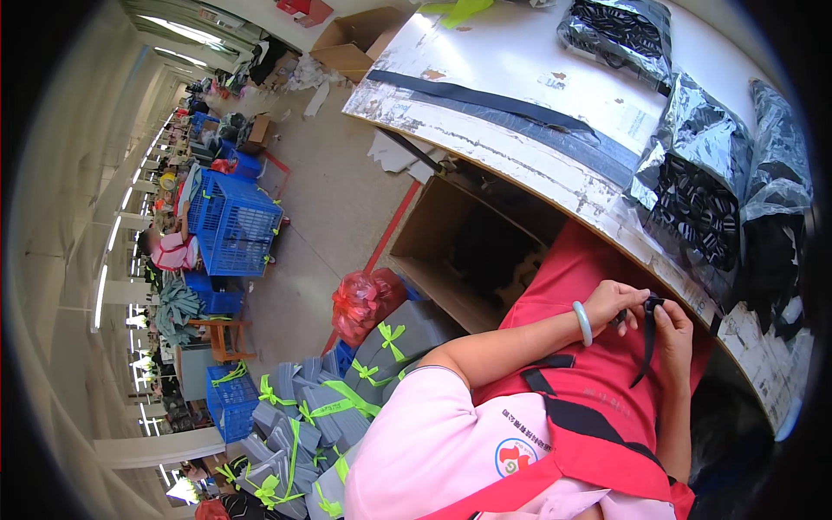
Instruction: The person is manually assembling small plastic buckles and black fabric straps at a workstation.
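Note:
Above my lap, close to the table edge, my left hand (614, 305), with a pale green bangle (582, 324) on its wrist, pinches a small black buckle (653, 303). My right hand (673, 336) has thumb and fingers closed on the buckle's other side. From between the hands a narrow black strap (646, 347) hangs down over my red apron (572, 286). Another bit of black shows under my left fingers, too small to make out. On the white worktable (511, 65) beside my hands, an opened clear bag of black buckles (698, 204) lies nearest.
More bags, one of black parts (620, 30) and one of black material (774, 251), lie on the table. A long black strap (485, 100) stretches along it. A cardboard box (433, 234) stands below. Tied grey bundles (338, 425), a red bag (364, 303) and blue crates (238, 221) are to the left.

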Action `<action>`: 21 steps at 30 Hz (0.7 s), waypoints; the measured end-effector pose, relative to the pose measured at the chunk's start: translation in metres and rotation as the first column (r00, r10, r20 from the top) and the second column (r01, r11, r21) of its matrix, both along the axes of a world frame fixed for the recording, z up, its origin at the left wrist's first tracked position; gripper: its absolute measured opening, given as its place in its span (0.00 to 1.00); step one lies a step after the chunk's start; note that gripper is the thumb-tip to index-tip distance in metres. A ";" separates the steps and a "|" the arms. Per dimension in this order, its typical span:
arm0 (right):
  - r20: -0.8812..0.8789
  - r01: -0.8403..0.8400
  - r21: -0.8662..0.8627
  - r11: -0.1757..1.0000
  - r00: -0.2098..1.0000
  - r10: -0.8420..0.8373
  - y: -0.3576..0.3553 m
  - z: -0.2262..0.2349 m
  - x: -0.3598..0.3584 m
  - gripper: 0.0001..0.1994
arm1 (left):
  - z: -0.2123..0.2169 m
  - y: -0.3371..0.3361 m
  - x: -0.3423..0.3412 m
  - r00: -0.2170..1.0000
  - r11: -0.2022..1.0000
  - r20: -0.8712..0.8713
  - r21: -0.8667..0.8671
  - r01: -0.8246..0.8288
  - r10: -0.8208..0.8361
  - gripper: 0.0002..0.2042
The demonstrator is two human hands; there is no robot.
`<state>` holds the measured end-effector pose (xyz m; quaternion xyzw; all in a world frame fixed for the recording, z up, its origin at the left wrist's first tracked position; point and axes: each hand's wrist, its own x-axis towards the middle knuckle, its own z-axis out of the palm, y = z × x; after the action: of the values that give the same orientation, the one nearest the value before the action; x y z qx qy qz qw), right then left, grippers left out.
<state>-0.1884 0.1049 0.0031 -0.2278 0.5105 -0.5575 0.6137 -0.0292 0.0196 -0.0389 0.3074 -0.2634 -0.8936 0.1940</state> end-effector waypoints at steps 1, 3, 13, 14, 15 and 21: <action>-0.243 -0.036 -0.057 0.998 0.970 0.021 0.001 -0.001 -0.001 0.06 | -0.004 0.001 -0.002 1.000 1.000 -0.009 0.010 0.007 -0.007 0.12; -0.473 -0.039 -0.123 0.992 0.880 -0.024 0.002 -0.002 0.003 0.04 | -0.012 0.002 -0.009 0.999 0.999 0.030 -0.022 -0.025 0.025 0.11; -0.163 0.104 0.084 0.991 0.983 -0.089 -0.004 0.024 0.010 0.05 | 0.031 -0.007 -0.002 0.961 0.904 0.165 -0.404 -0.140 0.223 0.08; -0.164 0.100 0.105 0.990 0.983 -0.082 -0.001 0.019 0.008 0.06 | 0.029 -0.006 -0.004 0.966 0.902 0.153 -0.413 -0.127 0.206 0.08; -0.156 0.083 0.123 0.989 0.986 -0.063 0.001 0.015 0.008 0.07 | 0.028 -0.003 -0.002 0.968 0.897 0.149 -0.426 -0.122 0.202 0.07; -0.049 0.091 0.134 0.987 0.995 -0.085 0.004 0.007 0.005 0.07 | 0.030 0.004 -0.008 0.975 0.793 0.098 -0.601 -0.102 0.200 0.08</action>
<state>-0.1835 0.1088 0.0105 -0.1747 0.5699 -0.5431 0.5914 -0.0368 0.0238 -0.0092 0.3208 -0.5177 -0.7212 0.3300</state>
